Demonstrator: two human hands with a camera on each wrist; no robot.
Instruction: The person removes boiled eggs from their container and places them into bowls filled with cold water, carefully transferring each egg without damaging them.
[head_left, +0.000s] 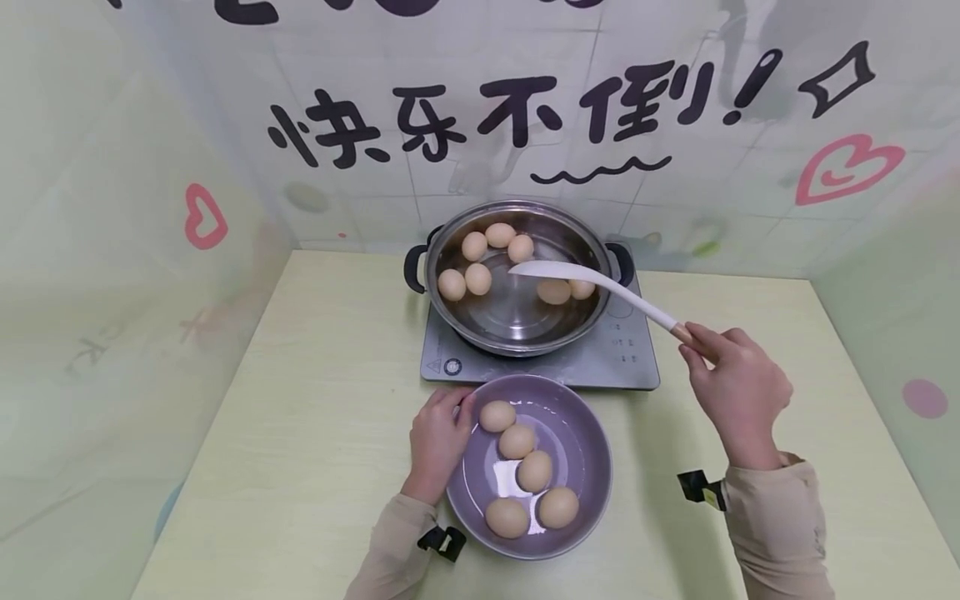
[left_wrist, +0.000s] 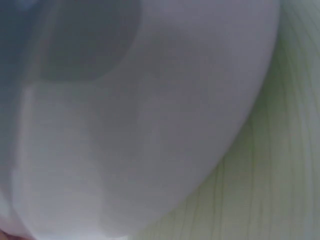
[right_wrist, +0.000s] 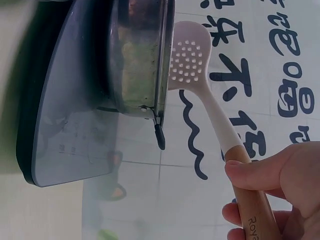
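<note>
My right hand (head_left: 738, 383) grips the wooden handle of a white slotted spoon (head_left: 558, 270). Its perforated head is raised above the steel pot (head_left: 517, 343); the right wrist view shows the holes, and no egg is visible on it. Several eggs (head_left: 478, 279) lie in the pot, grouped at its left and back, with two near the right side. In front of the pot stands a purple bowl (head_left: 577, 433) holding several eggs (head_left: 535, 472). My left hand (head_left: 437, 442) holds the bowl's left rim. Only a blurred bowl wall (left_wrist: 150, 125) fills most of the left wrist view.
The pot sits on a flat induction cooker (head_left: 600, 367), its black handles (head_left: 415, 268) pointing left and right. Printed sheeting (head_left: 480, 175) walls the pale table (head_left: 322, 400) at the back and both sides.
</note>
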